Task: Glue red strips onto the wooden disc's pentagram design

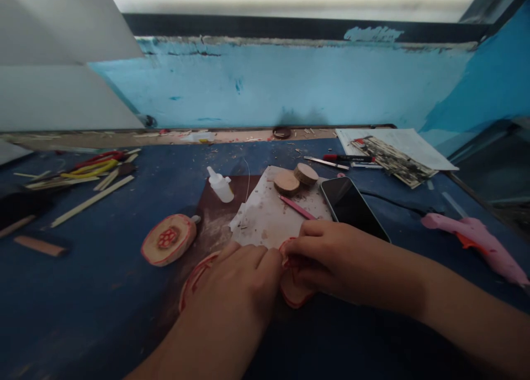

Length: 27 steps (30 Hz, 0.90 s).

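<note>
My right hand is closed at the fingertips over a red-edged wooden piece. Its fingers cover much of this piece. Right beside it, my left hand has its fingers curled down, and whatever they hold is hidden. A second red-edged wooden piece shows past the left side of that hand. Behind both hands lies a stained white sheet on a dark brown board. Pink tweezers lie on the sheet, their near end close to my right hand.
A white glue bottle, two wood slices and a phone stand or lie behind my hands. Left is a wooden round with a red wheel pattern. A pink glue gun lies right; pliers and sticks lie far left.
</note>
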Tool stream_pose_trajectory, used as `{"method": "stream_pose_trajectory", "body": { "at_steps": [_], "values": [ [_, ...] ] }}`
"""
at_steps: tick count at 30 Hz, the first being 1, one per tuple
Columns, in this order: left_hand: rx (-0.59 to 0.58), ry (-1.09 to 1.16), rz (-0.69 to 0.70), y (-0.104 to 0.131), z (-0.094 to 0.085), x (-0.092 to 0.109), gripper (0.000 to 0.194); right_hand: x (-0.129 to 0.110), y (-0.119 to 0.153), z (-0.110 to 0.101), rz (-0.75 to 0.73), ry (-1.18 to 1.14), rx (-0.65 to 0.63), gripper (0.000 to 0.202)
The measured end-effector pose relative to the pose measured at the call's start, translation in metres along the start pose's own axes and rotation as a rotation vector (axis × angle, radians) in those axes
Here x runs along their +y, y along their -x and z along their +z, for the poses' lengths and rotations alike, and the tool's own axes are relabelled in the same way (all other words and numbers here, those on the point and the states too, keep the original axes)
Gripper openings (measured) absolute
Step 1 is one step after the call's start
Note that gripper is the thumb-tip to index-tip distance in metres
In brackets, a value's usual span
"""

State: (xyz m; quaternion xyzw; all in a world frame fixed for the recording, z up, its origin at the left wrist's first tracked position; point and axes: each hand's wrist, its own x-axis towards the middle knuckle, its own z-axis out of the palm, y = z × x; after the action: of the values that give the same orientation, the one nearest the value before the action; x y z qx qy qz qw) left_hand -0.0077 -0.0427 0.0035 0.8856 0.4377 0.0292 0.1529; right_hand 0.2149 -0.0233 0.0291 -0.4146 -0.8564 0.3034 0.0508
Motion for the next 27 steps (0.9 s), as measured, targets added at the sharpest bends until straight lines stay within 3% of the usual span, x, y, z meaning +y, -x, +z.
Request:
{"method": "stream_pose_trajectory", "body": {
  "at_steps": [7,17,27],
  "values": [
    [-0.035,0.049,-0.109,0.000,-0.011,0.012,0.025,-0.002,0.001,0.000,0.013,-0.018,-0.001,0.015],
    [-0.022,0.305,-0.165,-0.004,-0.011,-0.010,0.018,-0.002,0.003,0.001,0.021,-0.024,-0.002,0.016],
    [-0.153,0.208,-0.259,-0.005,-0.016,-0.005,0.038,-0.001,0.002,0.001,0.027,-0.007,0.007,0.016]
  ]
}}
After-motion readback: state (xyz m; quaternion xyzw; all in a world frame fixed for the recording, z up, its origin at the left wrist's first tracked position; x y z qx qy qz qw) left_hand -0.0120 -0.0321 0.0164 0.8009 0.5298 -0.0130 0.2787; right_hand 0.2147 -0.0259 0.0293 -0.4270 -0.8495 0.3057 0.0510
